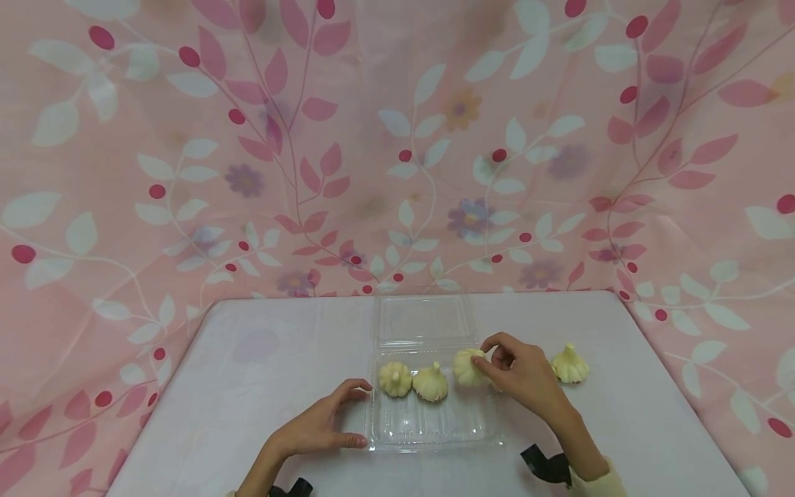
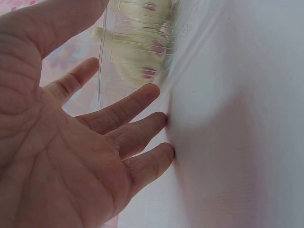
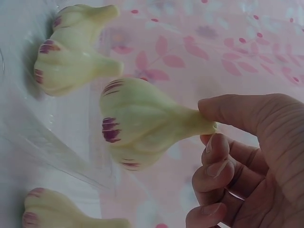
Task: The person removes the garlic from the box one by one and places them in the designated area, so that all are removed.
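Observation:
Thumb and fingertips of my right hand [image 1: 524, 376] pinch the stem of a pale garlic bulb [image 1: 467, 367] with purple streaks. In the head view this bulb is over the right part of a clear plastic container [image 1: 435, 431]; the right wrist view shows it tilted, stem towards the hand. Two more bulbs, a left one [image 1: 395, 379] and a middle one [image 1: 430, 384], sit side by side in the container's back half. My left hand [image 1: 313, 424] is at the container's left edge, fingers spread and loosely bent, holding nothing. Whether its fingertips touch the plastic, I cannot tell.
The container's clear lid [image 1: 425, 321] lies folded back behind it. Another garlic bulb [image 1: 571, 364] rests on the white table [image 1: 279, 345], right of the right hand. A pink floral cloth [image 1: 397, 138] hangs behind the table. Black wrist mounts [image 1: 546, 466] show at both forearms.

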A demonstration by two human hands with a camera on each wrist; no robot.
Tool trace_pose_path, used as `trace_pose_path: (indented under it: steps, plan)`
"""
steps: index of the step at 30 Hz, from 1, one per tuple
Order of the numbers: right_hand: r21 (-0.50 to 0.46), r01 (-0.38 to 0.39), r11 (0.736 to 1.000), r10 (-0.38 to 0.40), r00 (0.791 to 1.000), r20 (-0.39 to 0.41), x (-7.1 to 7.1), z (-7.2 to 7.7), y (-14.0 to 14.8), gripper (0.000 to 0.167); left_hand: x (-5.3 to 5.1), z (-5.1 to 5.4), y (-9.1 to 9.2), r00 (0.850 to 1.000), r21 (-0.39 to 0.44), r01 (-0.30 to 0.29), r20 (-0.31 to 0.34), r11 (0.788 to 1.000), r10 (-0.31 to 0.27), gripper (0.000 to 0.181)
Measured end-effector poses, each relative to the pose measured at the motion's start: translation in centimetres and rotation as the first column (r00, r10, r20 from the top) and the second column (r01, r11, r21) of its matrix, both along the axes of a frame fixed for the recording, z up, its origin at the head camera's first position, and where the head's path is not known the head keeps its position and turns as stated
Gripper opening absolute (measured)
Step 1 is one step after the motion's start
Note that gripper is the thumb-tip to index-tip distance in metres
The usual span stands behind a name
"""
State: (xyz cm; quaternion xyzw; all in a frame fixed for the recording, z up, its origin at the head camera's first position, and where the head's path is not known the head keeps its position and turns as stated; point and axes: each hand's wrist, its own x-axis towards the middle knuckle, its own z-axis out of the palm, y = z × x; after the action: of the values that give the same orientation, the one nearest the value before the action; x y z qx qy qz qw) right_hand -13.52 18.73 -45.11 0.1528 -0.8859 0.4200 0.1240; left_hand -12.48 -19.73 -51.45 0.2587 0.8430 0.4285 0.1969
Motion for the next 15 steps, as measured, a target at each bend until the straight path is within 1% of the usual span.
trace_pose_path:
  steps: [6,15]
  plan:
    - [-0.007,0.002,1.000,-0.003,0.998,-0.057,0.1,0.2,0.6,0.018,0.0,0.0,0.0,1.000,-0.008,0.000,0.000,1.000,0.000,0.083]
    - [-0.031,0.004,1.000,-0.004,1.000,-0.016,0.4,0.2,1.7,0.020,0.0,0.0,0.1,1.000,0.000,-0.004,0.015,1.000,0.004,0.084]
